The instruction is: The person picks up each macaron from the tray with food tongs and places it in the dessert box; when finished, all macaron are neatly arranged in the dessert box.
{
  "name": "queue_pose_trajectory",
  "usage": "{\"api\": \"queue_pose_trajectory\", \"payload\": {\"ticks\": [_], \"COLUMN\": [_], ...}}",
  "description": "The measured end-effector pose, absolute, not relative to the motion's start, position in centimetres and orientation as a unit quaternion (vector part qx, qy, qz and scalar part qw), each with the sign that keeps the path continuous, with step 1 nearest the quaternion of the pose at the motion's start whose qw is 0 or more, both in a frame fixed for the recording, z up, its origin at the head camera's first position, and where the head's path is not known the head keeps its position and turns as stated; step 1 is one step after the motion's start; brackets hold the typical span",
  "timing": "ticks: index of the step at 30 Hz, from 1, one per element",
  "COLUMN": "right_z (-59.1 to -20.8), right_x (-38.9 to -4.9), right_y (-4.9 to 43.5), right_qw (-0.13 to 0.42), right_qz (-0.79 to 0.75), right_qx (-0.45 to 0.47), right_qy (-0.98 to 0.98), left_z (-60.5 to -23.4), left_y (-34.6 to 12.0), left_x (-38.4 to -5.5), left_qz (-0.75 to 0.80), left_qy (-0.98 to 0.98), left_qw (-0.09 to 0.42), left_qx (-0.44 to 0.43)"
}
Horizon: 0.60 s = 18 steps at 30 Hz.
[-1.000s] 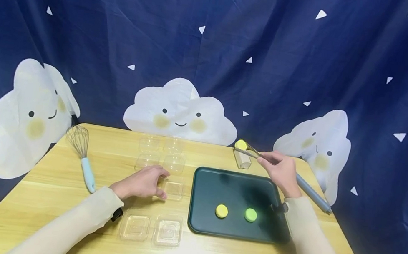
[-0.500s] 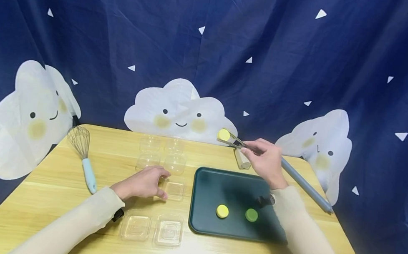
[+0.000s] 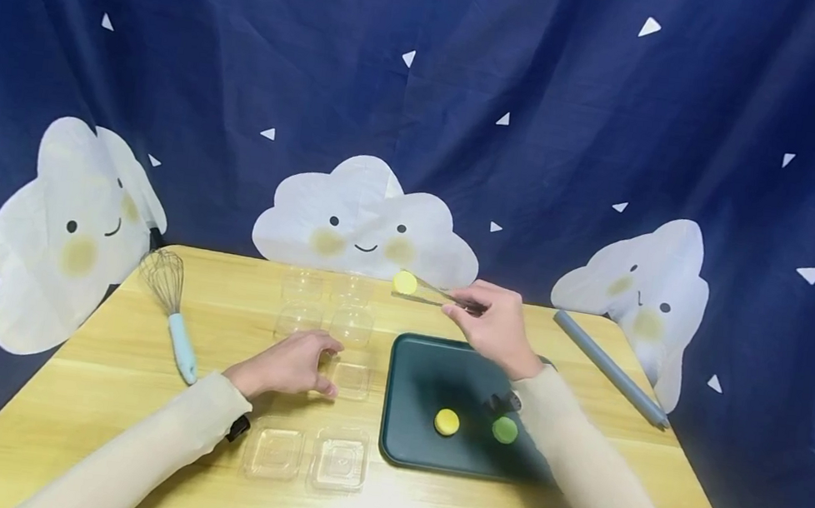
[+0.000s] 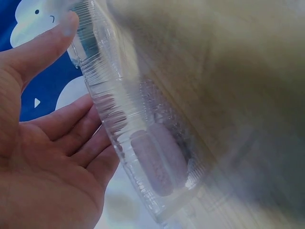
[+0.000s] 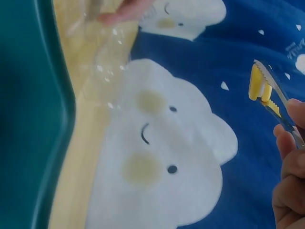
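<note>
My right hand (image 3: 493, 327) pinches small serrated metal tongs (image 5: 274, 90), whose tips grip a yellow macaron (image 3: 405, 283) in the air above the table's back half. My left hand (image 3: 289, 368) lies beside the clear plastic containers (image 3: 350, 381). In the left wrist view its thumb and nearly straight fingers are spread along the rim of one clear container (image 4: 102, 107), touching it. A pale pinkish macaron (image 4: 159, 160) shows inside that container. On the dark green tray (image 3: 404, 446) sit a yellow macaron (image 3: 446, 423) and a green macaron (image 3: 505, 430).
A whisk (image 3: 181, 350) with a light blue handle lies at the left. Two clear containers, one of them a front container (image 3: 340, 460), stand near the front, with several clear pieces (image 3: 298, 319) further back. A grey rod (image 3: 609, 369) lies at the right. A cloud-print curtain (image 3: 427, 80) hangs behind.
My right hand has moved left, carrying the tongs and yellow macaron from near the back right towards the clear containers. It now covers the small beige block. My left hand has stayed in place.
</note>
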State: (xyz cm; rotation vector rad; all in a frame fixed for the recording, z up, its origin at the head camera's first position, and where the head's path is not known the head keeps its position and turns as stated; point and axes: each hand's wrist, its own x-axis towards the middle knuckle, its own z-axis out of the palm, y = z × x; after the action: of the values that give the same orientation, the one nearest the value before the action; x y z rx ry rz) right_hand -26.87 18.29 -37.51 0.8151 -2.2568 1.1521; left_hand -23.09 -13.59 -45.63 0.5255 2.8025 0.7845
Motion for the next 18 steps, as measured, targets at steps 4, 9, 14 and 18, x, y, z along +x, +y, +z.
{"api": "queue_pose_trajectory", "payload": {"ticks": [4, 9, 14, 18], "right_z": [-38.5, -39.7, -40.7, -41.4], "right_x": [-26.7, -26.5, -26.2, -25.9], "right_y": [17.3, 16.1, 15.2, 14.7], "right_qw": [0.216, 0.176, 0.169, 0.154], "right_qz": [0.383, 0.373, 0.357, 0.347], "right_qx": [0.314, 0.325, 0.337, 0.355], "right_qy": [-0.841, -0.851, -0.854, -0.854], "left_z": [-45.7, -45.6, -45.4, -45.5], "left_y": [-13.5, -13.5, -13.5, -13.6], "left_x": [-23.2, -23.2, -23.1, -23.1], "left_qz": [0.267, 0.267, 0.270, 0.269], "left_qy": [0.943, 0.942, 0.941, 0.941], "left_qw": [0.089, 0.089, 0.092, 0.090], "left_qx": [0.180, 0.183, 0.182, 0.183]}}
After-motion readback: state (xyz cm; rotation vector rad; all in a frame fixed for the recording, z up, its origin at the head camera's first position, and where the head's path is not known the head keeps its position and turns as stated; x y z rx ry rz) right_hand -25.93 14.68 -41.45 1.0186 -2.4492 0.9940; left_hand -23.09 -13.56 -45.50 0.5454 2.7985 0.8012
